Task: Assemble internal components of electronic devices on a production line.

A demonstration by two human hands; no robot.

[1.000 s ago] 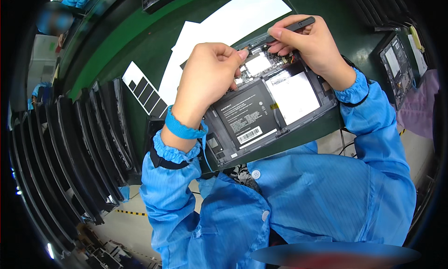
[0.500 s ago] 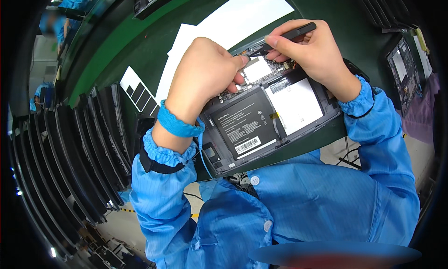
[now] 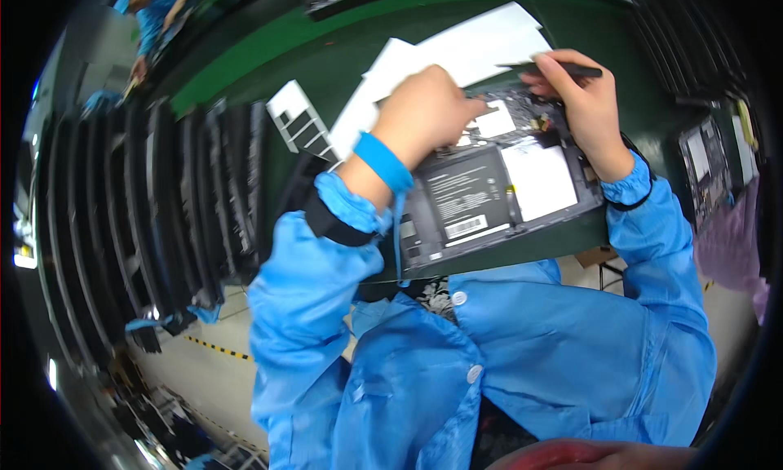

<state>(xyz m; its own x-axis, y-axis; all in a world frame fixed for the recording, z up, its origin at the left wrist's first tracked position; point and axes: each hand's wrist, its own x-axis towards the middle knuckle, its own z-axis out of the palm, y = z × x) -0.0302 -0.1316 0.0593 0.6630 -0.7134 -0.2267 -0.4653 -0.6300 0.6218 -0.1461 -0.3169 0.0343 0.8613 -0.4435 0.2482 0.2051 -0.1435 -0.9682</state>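
An opened tablet-like device (image 3: 522, 223) lies before me, its dark casing showing a black battery (image 3: 469, 194), a white panel (image 3: 541, 181) and a circuit board (image 3: 514, 131) along the far side. My left hand (image 3: 424, 111) is over the board's left end, fingers curled and closed; blur and the hand itself hide what they hold, if anything. A blue wrist strap (image 3: 383, 161) circles that wrist. Black tweezers (image 3: 589, 70) are gripped in my right hand (image 3: 586, 107). Their tips point left, raised above the board's far edge.
Dark casings (image 3: 155, 209) stand in a row at the left. White sheets (image 3: 489, 42) and a label sheet (image 3: 300, 121) lie beyond the device. Another opened device (image 3: 705, 172) is at the right, near a pink cloth (image 3: 730, 246). A co-worker (image 3: 159, 17) is at far left.
My right hand has lifted the tweezers' tips away from the board near my left fingers. My left hand stays at the board. The whole view has shifted, moving the device rightward in it.
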